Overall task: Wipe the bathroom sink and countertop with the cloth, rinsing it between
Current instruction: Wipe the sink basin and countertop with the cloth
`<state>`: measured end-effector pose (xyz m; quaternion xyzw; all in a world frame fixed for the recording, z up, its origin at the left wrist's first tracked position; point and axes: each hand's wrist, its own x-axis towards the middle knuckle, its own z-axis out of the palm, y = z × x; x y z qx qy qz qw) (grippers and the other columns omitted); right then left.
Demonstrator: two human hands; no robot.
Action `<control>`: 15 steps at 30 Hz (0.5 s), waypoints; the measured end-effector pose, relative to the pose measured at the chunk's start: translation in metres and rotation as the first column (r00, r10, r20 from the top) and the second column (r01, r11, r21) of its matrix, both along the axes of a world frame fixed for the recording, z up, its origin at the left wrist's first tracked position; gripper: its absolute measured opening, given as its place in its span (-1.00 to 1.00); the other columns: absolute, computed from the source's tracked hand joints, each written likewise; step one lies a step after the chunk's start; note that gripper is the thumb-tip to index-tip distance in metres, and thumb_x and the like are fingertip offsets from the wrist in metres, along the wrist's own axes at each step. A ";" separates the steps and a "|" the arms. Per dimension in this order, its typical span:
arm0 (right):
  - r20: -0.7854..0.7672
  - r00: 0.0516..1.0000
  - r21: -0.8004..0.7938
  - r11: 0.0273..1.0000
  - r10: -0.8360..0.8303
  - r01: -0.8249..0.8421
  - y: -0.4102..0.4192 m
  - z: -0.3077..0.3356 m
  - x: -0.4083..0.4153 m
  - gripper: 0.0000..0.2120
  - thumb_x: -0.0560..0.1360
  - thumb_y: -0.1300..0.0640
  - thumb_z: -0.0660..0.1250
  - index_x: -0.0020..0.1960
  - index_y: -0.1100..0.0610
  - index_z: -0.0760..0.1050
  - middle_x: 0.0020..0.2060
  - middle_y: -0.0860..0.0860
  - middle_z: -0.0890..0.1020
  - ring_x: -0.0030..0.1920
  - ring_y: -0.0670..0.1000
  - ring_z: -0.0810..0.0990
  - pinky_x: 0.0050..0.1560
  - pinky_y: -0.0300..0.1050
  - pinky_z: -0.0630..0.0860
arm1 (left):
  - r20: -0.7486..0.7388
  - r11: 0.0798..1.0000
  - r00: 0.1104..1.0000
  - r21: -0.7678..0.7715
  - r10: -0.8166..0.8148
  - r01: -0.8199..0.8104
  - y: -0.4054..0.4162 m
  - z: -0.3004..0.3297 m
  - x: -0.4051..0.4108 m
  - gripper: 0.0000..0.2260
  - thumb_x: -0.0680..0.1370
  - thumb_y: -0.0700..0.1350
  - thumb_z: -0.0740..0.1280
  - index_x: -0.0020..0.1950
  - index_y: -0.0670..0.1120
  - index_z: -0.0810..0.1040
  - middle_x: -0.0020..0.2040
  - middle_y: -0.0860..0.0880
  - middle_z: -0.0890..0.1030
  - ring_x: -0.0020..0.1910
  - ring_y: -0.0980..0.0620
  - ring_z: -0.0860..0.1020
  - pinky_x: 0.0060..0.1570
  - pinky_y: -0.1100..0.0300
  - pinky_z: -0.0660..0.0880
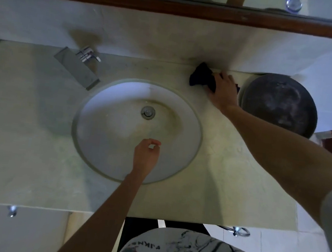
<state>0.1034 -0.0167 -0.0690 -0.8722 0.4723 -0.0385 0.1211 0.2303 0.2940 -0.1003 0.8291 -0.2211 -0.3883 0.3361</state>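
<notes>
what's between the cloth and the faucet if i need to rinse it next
Nothing visible. The cloth, under the right hand, has bare countertop along the back wall to the faucet.

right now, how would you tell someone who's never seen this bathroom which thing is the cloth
Start at the round white sink set in the pale countertop and look toward the back wall on its right. There the right hand presses down a small crumpled cloth. It is very dark and soft, unlike the big round grey basin beside it.
</notes>
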 end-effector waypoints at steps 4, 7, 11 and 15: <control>-0.019 0.999 0.135 0.990 0.031 -0.029 0.020 0.010 -0.010 -0.60 0.61 -0.04 0.30 0.34 0.18 0.46 0.18 0.19 0.54 0.10 0.26 0.58 0.02 0.06 0.48 | -0.041 0.999 0.999 0.030 0.013 -0.012 -0.002 0.005 -0.016 -0.78 0.56 -0.23 0.32 -0.11 0.09 0.63 -0.03 -0.07 0.68 -0.18 -0.02 0.66 -0.26 0.16 0.50; 0.041 0.994 0.157 0.982 0.104 -0.109 0.049 0.008 -0.039 -0.59 0.59 -0.07 0.31 0.34 0.15 0.47 0.12 0.17 0.58 0.04 0.25 0.61 -0.06 0.01 0.47 | -0.055 1.000 0.998 0.016 0.028 -0.027 0.002 0.006 -0.025 -0.80 0.59 -0.24 0.31 -0.11 0.03 0.63 -0.04 -0.06 0.67 -0.18 0.02 0.67 -0.25 0.19 0.53; 0.139 0.981 0.184 0.970 0.136 -0.160 0.096 0.003 -0.084 -0.57 0.52 -0.11 0.31 0.30 0.10 0.53 0.01 0.16 0.60 -0.08 0.26 0.63 -0.19 -0.03 0.44 | -0.006 0.999 1.000 0.032 -0.030 0.030 0.012 0.007 -0.033 -0.83 0.61 -0.22 0.29 -0.06 -0.01 0.63 -0.07 -0.08 0.68 -0.16 -0.02 0.68 -0.19 0.12 0.57; 0.106 0.988 0.192 0.973 0.113 -0.132 0.165 -0.004 -0.126 -0.55 0.50 -0.09 0.29 0.33 0.06 0.50 0.01 0.11 0.55 -0.06 0.22 0.60 -0.19 -0.01 0.48 | 0.107 0.994 0.989 0.062 -0.097 0.091 0.031 0.000 -0.033 -0.84 0.60 -0.19 0.28 0.00 -0.05 0.66 0.03 -0.05 0.69 -0.11 -0.06 0.68 0.01 -0.03 0.62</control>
